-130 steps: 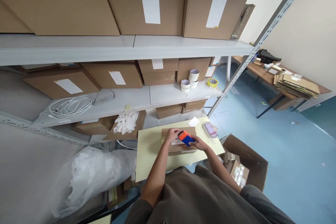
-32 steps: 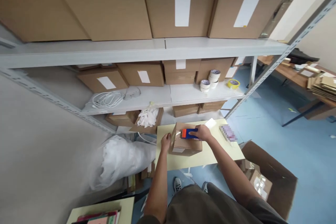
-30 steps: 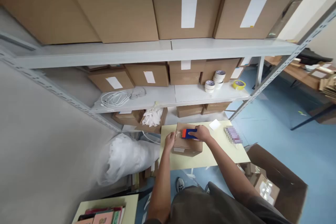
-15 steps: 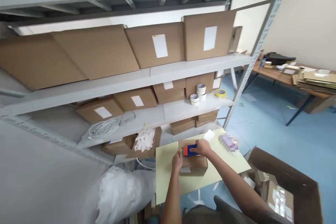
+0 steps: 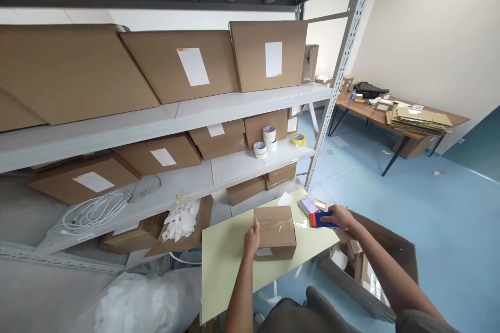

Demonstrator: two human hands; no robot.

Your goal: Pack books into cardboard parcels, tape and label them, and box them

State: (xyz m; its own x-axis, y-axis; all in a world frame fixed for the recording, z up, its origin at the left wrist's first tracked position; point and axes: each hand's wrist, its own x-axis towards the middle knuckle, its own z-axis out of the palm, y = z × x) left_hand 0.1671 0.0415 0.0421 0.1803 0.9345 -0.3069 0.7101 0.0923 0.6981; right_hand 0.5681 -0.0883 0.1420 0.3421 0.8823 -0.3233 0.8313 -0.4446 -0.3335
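Note:
A closed cardboard box (image 5: pixel 274 229) sits on the pale yellow tabletop (image 5: pixel 221 255), with shiny clear tape across its top and a white label on its near side. My left hand (image 5: pixel 251 239) grips the box's left edge, thumb on top and fingers down the side. Out past the box's right side, my right hand (image 5: pixel 342 217) is closed around a blue tape dispenser (image 5: pixel 322 220) with a red-orange front end. The dispenser is held in the air, apart from the box. Behind it lies a blurred purple item (image 5: pixel 308 205), beside a white paper (image 5: pixel 285 199).
Grey shelving (image 5: pixel 250 104) stands in front, holding large cartons, white tape rolls (image 5: pixel 260 150), a yellow tape roll (image 5: pixel 298 139) and coiled cable (image 5: pixel 97 212). Low on the right is a big open carton (image 5: pixel 394 250) with boxes inside. A white plastic bag (image 5: pixel 144 302) lies lower left.
My right hand has carried the tape dispenser off the box top to the right. My left hand stays on the box's left edge. The view has turned rightward.

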